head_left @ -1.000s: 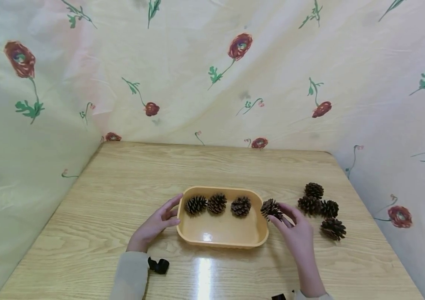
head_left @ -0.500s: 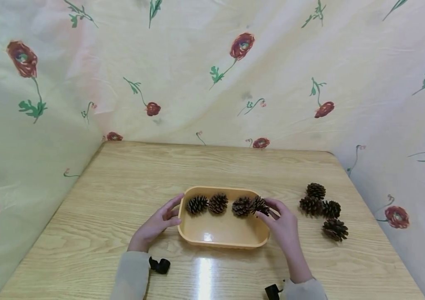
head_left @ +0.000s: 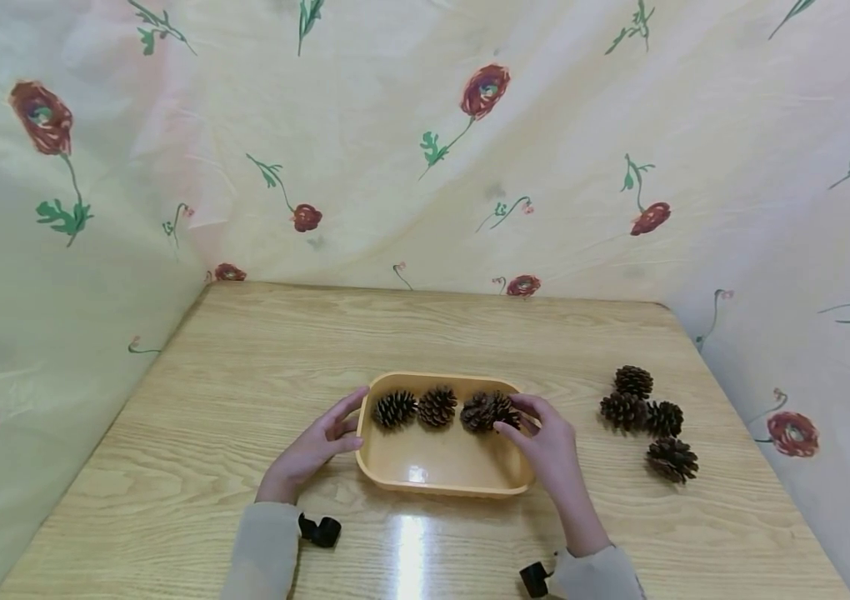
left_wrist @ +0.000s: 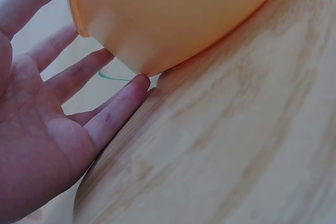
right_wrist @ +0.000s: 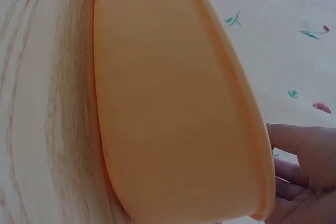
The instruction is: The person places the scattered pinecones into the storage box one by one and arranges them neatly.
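Observation:
A yellow-orange plastic box (head_left: 447,483) stands on the wooden table, with several pine cones lined along its back wall. At the box's left end, my left hand (head_left: 316,446) touches the wall with spread, nearly straight fingers; the left wrist view shows fingertips (left_wrist: 140,82) against the box's side (left_wrist: 173,14). My right hand (head_left: 548,437) reaches over the right rim and grips a pine cone (head_left: 506,410) between thumb and fingers. That cone sits right beside another pine cone (head_left: 476,413). In the right wrist view, the box wall (right_wrist: 173,98) hides the held cone.
Several loose pine cones (head_left: 623,412) lie in a cluster on the table to the right of the box, one pine cone (head_left: 672,460) nearer the front. Flowered cloth (head_left: 365,150) hangs behind and on both sides of the table (head_left: 282,333).
My right hand has carried its pine cone leftward from over the box's right rim into the box, up against the neighbouring cone. The left hand stays at the left end.

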`<move>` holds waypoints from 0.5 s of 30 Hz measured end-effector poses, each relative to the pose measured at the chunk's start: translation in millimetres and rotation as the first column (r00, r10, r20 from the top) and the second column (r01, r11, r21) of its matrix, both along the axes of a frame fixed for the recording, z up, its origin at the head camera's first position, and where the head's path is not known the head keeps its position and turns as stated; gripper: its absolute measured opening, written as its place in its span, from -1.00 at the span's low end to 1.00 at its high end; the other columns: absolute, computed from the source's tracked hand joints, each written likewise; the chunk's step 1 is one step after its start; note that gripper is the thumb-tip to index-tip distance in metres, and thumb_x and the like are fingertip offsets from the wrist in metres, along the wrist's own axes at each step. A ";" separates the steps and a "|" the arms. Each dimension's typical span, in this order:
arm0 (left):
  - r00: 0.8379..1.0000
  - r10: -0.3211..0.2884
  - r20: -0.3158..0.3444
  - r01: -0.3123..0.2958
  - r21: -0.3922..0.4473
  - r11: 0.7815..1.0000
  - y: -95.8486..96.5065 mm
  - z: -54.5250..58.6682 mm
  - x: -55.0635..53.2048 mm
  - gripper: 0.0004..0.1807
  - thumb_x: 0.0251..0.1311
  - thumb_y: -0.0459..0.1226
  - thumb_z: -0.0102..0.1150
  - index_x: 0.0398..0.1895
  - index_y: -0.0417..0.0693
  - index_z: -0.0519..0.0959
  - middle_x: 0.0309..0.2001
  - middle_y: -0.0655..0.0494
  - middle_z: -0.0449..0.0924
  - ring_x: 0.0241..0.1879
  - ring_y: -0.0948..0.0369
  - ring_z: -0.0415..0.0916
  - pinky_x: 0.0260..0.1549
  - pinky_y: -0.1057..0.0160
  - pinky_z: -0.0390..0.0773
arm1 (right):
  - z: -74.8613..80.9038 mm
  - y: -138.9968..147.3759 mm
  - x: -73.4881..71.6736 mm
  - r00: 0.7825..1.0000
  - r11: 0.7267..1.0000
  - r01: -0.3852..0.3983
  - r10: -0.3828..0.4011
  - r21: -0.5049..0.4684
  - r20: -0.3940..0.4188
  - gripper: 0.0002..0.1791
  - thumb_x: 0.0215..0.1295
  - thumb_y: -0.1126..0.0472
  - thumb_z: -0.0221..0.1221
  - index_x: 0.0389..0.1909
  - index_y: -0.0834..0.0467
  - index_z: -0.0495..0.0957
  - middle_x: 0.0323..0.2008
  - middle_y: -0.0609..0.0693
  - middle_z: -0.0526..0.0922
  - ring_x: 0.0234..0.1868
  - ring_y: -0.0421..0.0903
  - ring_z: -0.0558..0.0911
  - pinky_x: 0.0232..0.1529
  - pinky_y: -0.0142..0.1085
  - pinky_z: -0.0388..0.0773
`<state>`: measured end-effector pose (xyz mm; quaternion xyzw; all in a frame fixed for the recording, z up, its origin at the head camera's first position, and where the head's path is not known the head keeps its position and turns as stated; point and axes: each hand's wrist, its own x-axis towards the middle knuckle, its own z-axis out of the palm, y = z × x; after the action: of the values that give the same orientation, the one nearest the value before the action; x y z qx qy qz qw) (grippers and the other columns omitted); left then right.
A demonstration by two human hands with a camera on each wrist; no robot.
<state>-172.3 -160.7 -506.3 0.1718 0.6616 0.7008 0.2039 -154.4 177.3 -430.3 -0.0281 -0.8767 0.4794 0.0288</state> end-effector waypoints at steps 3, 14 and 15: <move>1.000 -0.002 -0.003 0.003 0.006 1.000 0.2 0.0 0.3 -0.18 0.31 -0.40 0.10 0.55 0.12 -0.03 0.56 -0.06 -0.13 0.43 -0.21 0.09 0.29 0.04 0.31 | 0.6 -3.6 0.0 1.000 1.000 -0.010 0.010 0.013 0.013 -0.44 0.15 0.29 0.34 0.18 0.30 0.45 0.19 0.29 0.52 0.23 0.20 0.53 0.18 -0.20 0.50; 1.000 0.000 -0.022 -0.001 -0.027 1.000 0.9 -0.5 -0.1 -0.18 0.31 -0.40 0.08 0.56 0.08 -0.05 0.56 -0.10 -0.14 0.40 -0.10 0.18 0.18 0.29 0.41 | -2.6 -14.2 -2.1 0.999 0.999 -0.019 0.018 -0.029 -0.030 -0.48 0.11 0.35 0.35 0.12 0.38 0.47 0.14 0.33 0.55 0.19 0.23 0.55 0.15 -0.22 0.51; 1.000 0.001 -0.023 -0.001 -0.026 1.000 0.8 -0.6 0.0 -0.17 0.31 -0.40 0.09 0.56 0.08 -0.05 0.56 -0.10 -0.14 0.40 -0.11 0.18 0.18 0.29 0.41 | -2.9 -14.9 -2.5 0.999 0.999 -0.022 0.021 -0.032 -0.030 -0.48 0.11 0.35 0.35 0.12 0.37 0.47 0.14 0.32 0.55 0.19 0.22 0.55 0.15 -0.22 0.51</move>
<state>-172.2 -159.9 -506.9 0.1768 0.6731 0.6902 0.1982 -156.9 162.4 -433.2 -0.0120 -0.8684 0.4943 0.0359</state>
